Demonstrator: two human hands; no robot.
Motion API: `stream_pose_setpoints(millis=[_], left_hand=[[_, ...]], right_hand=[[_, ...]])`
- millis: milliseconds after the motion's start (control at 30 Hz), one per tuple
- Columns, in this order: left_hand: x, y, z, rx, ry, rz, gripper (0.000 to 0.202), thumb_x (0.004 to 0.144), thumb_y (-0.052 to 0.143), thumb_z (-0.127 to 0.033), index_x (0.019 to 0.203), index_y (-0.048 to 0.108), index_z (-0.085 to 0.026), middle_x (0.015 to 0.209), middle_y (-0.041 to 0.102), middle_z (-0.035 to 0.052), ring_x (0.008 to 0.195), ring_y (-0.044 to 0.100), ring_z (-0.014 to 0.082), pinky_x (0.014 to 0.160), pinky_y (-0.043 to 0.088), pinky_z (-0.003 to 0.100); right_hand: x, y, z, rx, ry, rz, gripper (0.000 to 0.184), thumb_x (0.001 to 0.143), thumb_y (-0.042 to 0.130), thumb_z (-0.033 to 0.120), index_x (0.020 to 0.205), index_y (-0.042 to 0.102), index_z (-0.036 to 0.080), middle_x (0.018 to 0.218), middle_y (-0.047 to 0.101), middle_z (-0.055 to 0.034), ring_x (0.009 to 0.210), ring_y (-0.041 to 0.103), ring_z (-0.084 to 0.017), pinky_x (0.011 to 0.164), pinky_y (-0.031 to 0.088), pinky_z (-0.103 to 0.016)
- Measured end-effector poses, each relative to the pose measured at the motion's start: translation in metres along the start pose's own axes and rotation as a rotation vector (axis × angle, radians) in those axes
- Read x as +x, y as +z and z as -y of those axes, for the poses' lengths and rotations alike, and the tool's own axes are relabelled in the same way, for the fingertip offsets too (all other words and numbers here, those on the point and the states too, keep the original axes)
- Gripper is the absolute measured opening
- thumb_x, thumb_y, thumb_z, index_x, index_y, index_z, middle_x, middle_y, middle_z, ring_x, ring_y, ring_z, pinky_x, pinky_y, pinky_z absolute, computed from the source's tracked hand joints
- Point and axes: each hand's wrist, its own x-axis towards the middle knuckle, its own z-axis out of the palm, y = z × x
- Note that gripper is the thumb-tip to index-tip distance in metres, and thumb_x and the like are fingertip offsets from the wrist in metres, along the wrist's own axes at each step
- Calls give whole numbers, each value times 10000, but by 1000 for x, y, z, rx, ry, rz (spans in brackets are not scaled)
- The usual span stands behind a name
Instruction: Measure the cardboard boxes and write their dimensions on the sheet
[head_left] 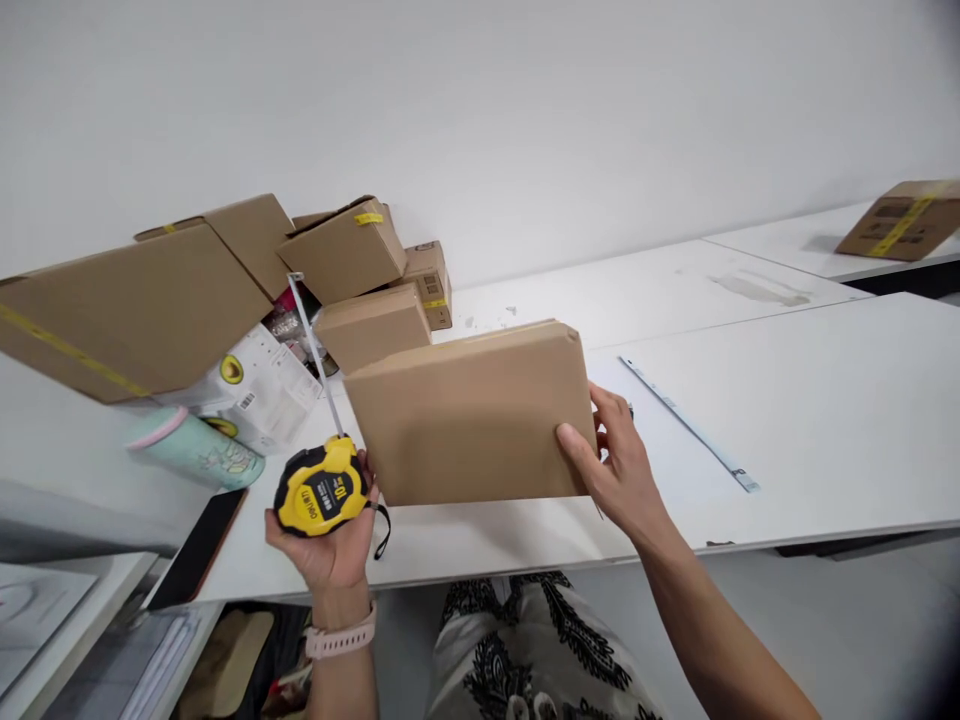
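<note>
Just right of the frame's centre, the right hand grips the right end of a cardboard box, its thumb pressed on the broad near face and its other fingers bent round the short edge, partly hidden, so that the box's end is pinched between them. Lower left of the centre, the left hand is turned palm up and closed about a yellow and black tape measure, thumb at the left of the case, fingers partly seen at its right; whether they also touch the box cannot be told. The box spans the middle of the frame between the two hands, its long axis running from side to side, its left short edge just beside the tape case. Of the two hands, the left is nearer that end. From the case the blade runs up and slightly left, past the box's left end, so it points crosswise to the long axis rather than along it. Whether the box's lower edge rests on the white table is unclear. Farther out, a narrow pale strip lies aslant at the right, and stacked cartons stand at the upper left.
</note>
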Motion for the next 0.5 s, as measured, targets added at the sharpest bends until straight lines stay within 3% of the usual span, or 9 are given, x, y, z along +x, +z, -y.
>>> stream_pose_setpoints(millis=[100,167,267,400,500], left_hand=[[0,13,-6,4,1,20,724,660,683,-785,1157,745,-262,1253,761,70,1274,629,344,1057,549,501],[-1,19,-7,20,-5,28,712,666,700,-752,1161,745,-243,1256,759,83,1294,618,361,1131,495,562],[0,24,-15,100,-27,33,650,673,713,-712,1128,755,-250,1242,764,91,1337,587,410,1131,473,656],[10,28,-39,293,-134,4,546,695,730,-654,1063,780,-255,1185,781,117,1357,562,484,992,550,729],[24,39,-53,463,-225,25,433,685,753,-541,982,791,-228,1092,799,139,1293,608,513,906,583,748]], right_hand=[[21,0,4,45,154,56,702,926,603,599,1563,452,345,1520,540,-112,881,618,-233,786,556,-443],[35,2,-2,149,258,126,684,907,632,567,1535,490,334,1552,528,-101,901,644,-229,804,560,-436],[59,6,-16,316,358,184,567,868,675,523,1385,638,291,1502,590,-96,981,674,-242,778,562,-395],[91,18,-41,375,342,1,444,826,662,507,1166,727,229,1244,731,-106,747,610,-168,589,478,-315],[100,31,-62,421,290,-185,419,833,618,532,1078,707,204,1064,754,-92,714,563,-150,570,446,-279]])
